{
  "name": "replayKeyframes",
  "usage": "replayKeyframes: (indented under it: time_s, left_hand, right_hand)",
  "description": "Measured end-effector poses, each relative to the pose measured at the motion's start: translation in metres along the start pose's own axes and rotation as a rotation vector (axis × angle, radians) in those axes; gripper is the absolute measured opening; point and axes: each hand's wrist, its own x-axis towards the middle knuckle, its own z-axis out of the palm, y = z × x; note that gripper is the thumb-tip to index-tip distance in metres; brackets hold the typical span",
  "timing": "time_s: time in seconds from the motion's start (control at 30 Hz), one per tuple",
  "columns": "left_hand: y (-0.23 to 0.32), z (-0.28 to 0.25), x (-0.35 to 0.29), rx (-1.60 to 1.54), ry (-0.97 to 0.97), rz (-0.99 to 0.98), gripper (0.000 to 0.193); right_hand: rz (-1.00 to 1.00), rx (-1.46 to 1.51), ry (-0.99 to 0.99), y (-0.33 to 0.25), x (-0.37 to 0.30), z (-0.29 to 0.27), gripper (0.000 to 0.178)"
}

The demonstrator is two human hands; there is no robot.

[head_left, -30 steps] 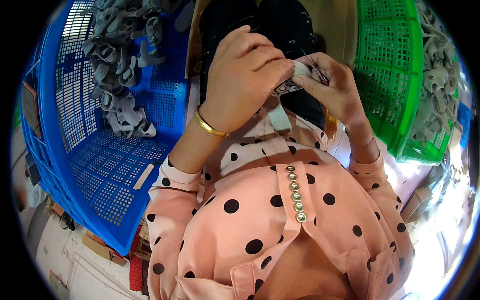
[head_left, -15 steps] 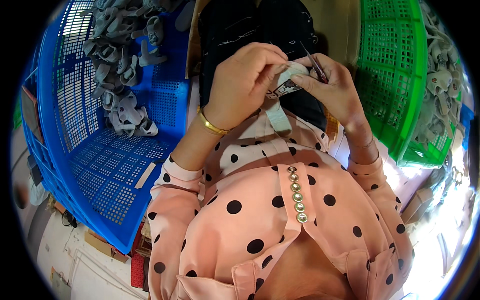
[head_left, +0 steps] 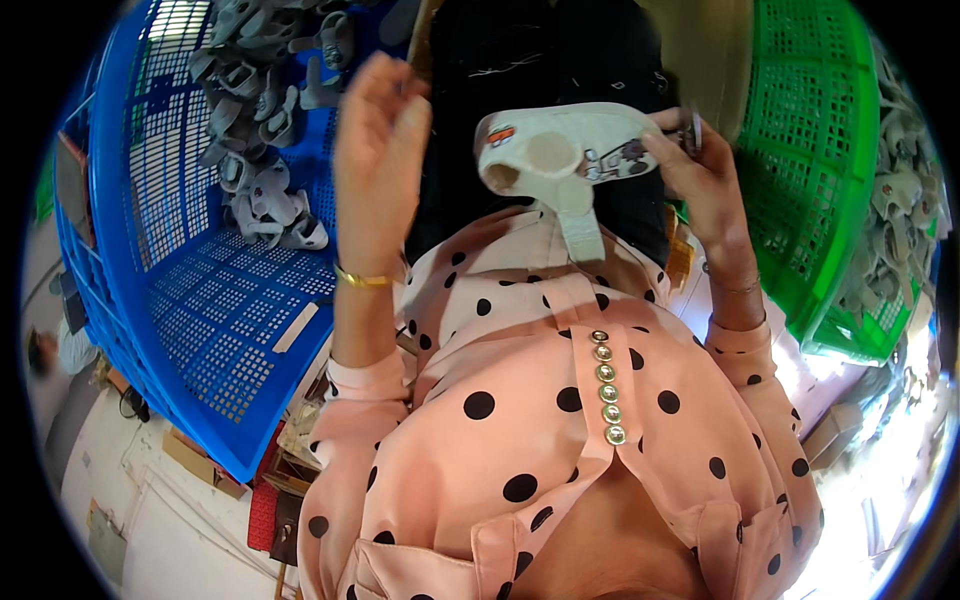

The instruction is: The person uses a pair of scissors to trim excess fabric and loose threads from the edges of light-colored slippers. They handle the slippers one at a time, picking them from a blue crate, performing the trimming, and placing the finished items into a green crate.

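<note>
A white child's sandal (head_left: 530,155) with printed figures and a hanging pale strap (head_left: 580,225) is held up over my lap. My right hand (head_left: 705,180) pinches its right end between thumb and fingers. A small metal cutting tool (head_left: 693,132) is also tucked in those fingers, mostly hidden by them. My left hand (head_left: 383,155) is raised apart from the sandal, beside the blue basket's right side. It is slightly blurred, its fingers loosely bent and the thumb apart, with nothing visible in it.
On the left stands a blue plastic basket (head_left: 230,330) with many grey-white sandals (head_left: 270,205) and a pale strip (head_left: 297,328) in it. A green basket (head_left: 800,150) stands on the right, with more sandals (head_left: 900,190) beyond its wall. Cardboard (head_left: 705,60) lies past my knees.
My left hand has let go of the sandal and moved left toward the blue basket. The sandal, in my right hand, has turned and now shows broadside.
</note>
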Motion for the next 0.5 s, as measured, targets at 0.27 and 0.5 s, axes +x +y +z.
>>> replayKeyframes:
  time_s: [0.27, 0.5]
  left_hand:
    - [-0.018, 0.039, -0.027, -0.071, -0.234, -0.326, 0.051]
    - [0.008, 0.019, 0.003, -0.223, -0.444, -0.612, 0.023]
  right_hand:
    - [-0.003, 0.264, 0.115, 0.001, -0.009, 0.019, 0.015]
    - [0.146, 0.222, 0.123, -0.011, -0.049, 0.033, 0.019]
